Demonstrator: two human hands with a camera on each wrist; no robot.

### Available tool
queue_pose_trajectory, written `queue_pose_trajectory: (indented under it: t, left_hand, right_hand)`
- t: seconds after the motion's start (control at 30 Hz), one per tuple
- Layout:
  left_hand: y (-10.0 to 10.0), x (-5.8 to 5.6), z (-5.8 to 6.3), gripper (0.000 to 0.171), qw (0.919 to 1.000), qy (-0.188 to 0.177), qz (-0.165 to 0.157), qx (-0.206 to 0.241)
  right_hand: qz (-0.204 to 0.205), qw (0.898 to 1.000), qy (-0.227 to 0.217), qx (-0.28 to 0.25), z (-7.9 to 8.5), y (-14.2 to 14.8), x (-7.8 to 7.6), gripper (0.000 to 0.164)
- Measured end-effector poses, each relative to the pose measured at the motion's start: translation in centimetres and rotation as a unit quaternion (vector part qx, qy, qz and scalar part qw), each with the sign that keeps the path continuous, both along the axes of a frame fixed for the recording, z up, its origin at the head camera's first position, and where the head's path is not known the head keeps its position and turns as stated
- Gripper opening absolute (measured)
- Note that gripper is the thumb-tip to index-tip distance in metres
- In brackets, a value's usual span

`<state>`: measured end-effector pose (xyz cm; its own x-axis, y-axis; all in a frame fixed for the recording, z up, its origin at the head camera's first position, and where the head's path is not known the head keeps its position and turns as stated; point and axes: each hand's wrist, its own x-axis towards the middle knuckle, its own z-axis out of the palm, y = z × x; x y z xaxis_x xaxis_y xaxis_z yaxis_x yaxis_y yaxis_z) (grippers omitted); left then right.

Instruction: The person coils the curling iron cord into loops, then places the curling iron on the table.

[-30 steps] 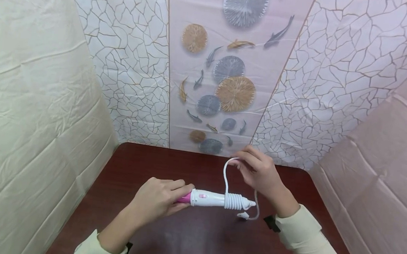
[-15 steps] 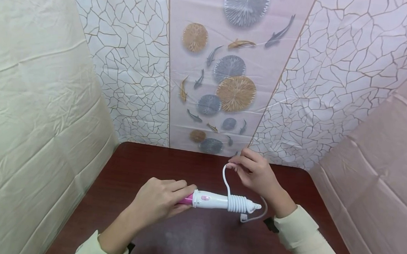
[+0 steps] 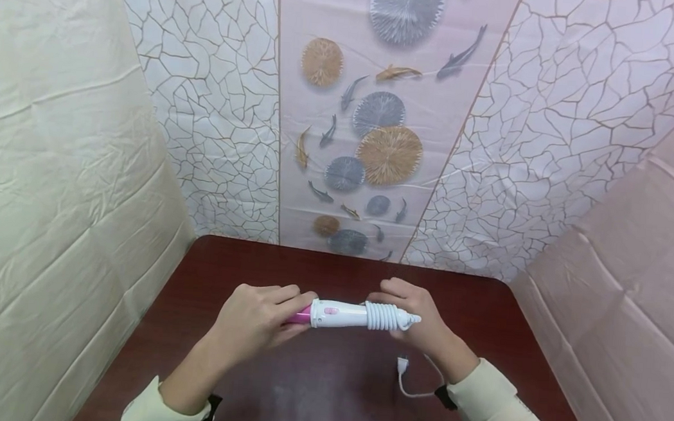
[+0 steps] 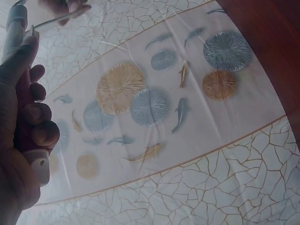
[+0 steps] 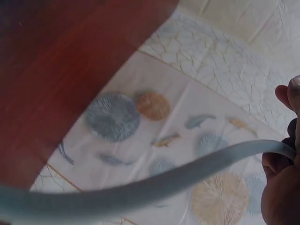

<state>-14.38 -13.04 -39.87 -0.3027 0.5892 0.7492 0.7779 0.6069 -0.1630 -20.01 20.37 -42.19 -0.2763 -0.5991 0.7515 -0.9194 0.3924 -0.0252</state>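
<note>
My left hand [image 3: 252, 311] grips the pink part of a pink-and-white hair styling iron [image 3: 339, 314], held level above the table. White cord [image 3: 382, 317] is coiled in several turns round the far end of its white handle. Behind that end is my right hand [image 3: 425, 322], partly hidden by it. In the right wrist view, the cord [image 5: 187, 183] runs into the curled fingers of that hand. The loose cord end with a white plug [image 3: 402, 365] dangles below my right wrist. In the left wrist view, fingers [image 4: 44, 133] wrap the pink body, with a white tip [image 4: 40, 166] below.
A dark red-brown table [image 3: 314, 389] lies under both hands. Behind it hangs a cloth [image 3: 229, 165] with fish and round motifs and a crackle pattern. Pale padded walls [image 3: 81, 220] stand on the left and right.
My right hand has moved down from above the iron to behind its handle end, carrying the cord round it. The plug end has swung lower. My left hand keeps its hold, slightly raised.
</note>
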Motion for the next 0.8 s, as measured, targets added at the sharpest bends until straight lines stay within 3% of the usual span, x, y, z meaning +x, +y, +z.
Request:
queue_pose_trajectory:
  t: [0.1,0.2,0.4,0.8]
  left_hand:
    - [-0.1,-0.2,-0.1,0.047,0.9998,-0.010,0.013,0.005]
    - [-0.2,-0.3,-0.1,0.048,0.9992,-0.027,0.027,0.012]
    - [-0.3,-0.5,-0.4,0.046,0.9974,-0.054,0.044,0.016]
    - [-0.7,-1.5,-1.0,0.044,0.9921,-0.105,0.066,0.019]
  right_hand:
    - [-0.016,1.000,0.005,-0.002,-1.0,0.0,0.6,0.026]
    - [-0.009,0.999,0.039,0.009,-1.9,-0.1,1.1,0.014]
    - [0.015,0.995,0.090,0.033,-3.1,-0.4,2.5,0.029]
    - [0.078,0.983,0.162,0.027,-0.6,-1.7,4.4,0.029]
